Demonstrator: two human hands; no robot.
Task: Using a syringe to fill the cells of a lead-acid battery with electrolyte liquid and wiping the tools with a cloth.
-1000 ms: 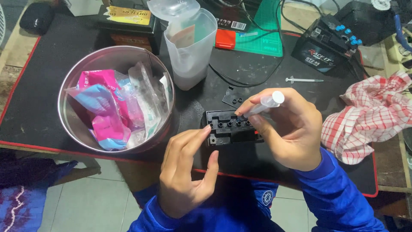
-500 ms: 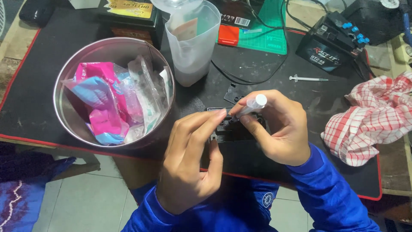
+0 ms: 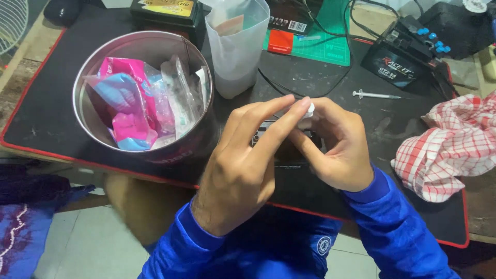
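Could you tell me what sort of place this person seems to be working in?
Probably a home repair bench: a black work mat carries a small black battery, a green cutting mat and a syringe.

Your right hand grips a small white tube, and your left hand pinches its tip with finger and thumb. Both hands hover over a black part, mostly hidden beneath them. Left of your left hand sits a metal bowl; right of your right hand, a checked cloth.
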